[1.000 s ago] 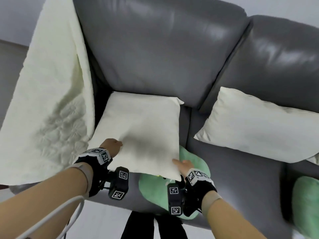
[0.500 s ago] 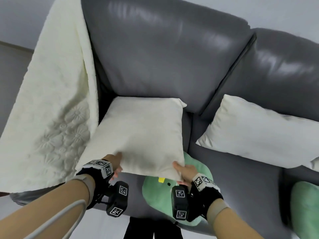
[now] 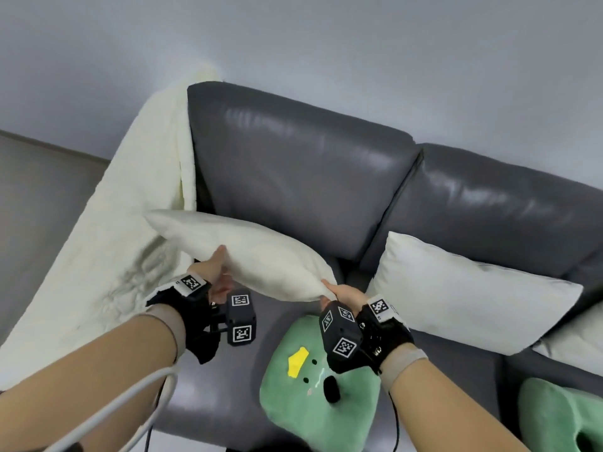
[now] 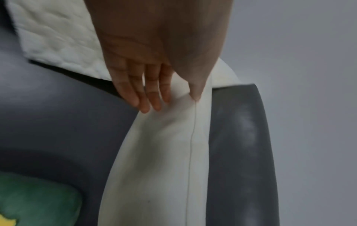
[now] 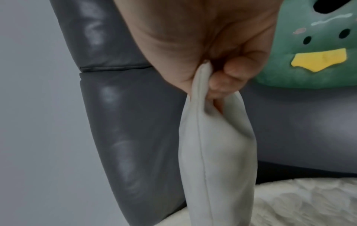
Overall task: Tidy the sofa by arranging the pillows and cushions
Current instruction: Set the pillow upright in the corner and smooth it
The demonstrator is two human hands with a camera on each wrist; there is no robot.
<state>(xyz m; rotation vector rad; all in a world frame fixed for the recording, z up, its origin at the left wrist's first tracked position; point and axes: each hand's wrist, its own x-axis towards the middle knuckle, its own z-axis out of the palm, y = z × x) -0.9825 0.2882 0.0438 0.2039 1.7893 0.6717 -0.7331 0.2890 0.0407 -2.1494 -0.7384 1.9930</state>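
Note:
A cream pillow [image 3: 248, 256] hangs lifted above the seat of the grey leather sofa [image 3: 293, 177], held at its near edge by both hands. My left hand [image 3: 217, 272] pinches that edge with the thumb on top and the fingers [image 4: 146, 97] underneath the pillow [image 4: 160, 152]. My right hand [image 3: 339, 293] grips the near right corner, with fingers [image 5: 228, 79] curled into the fabric of the pillow [image 5: 210, 145]. A green plush cushion [image 3: 319, 386] with a yellow beak lies flat on the seat below the right hand. A second cream pillow [image 3: 463, 288] leans against the right backrest.
A cream quilted blanket [image 3: 114, 256] drapes over the left armrest. Another green cushion [image 3: 561, 415] sits at the far right edge, with a further cream pillow [image 3: 574, 344] above it. A grey wall [image 3: 293, 44] rises behind the sofa.
Both hands have raised the cream pillow off the seat and tilted it up, uncovering the green cushion's face. The head view has swung upward, showing the wall.

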